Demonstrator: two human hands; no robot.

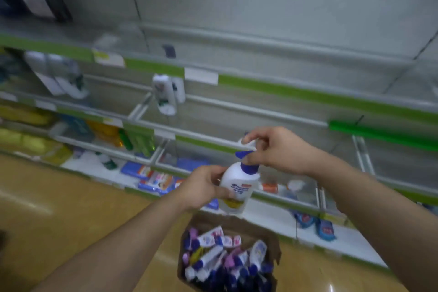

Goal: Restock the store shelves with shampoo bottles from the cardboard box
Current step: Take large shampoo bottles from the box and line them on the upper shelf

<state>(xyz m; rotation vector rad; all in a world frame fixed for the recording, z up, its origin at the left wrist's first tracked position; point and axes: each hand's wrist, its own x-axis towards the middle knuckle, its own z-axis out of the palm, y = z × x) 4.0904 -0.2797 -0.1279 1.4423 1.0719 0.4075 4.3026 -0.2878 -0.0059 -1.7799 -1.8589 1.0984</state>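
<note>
I hold a white shampoo bottle [238, 186] with a blue pump top upright above the cardboard box [272, 242]. My left hand [203, 186] grips the bottle's body from the left. My right hand [276, 149] pinches the blue pump head at the top, and something small and white shows between its fingers. The box stands on the floor below my hands and is filled with several white and blue bottles lying loose. Two white bottles [166, 93] stand on the middle shelf [260, 111] behind.
Grey shelves with green edge strips [284, 89] run from left to right ahead of me. More bottles [64, 76] and yellow packs [26, 115] fill the left sections. Blue packets [151, 179] lie on the lowest shelf. The floor [59, 208] is glossy tan.
</note>
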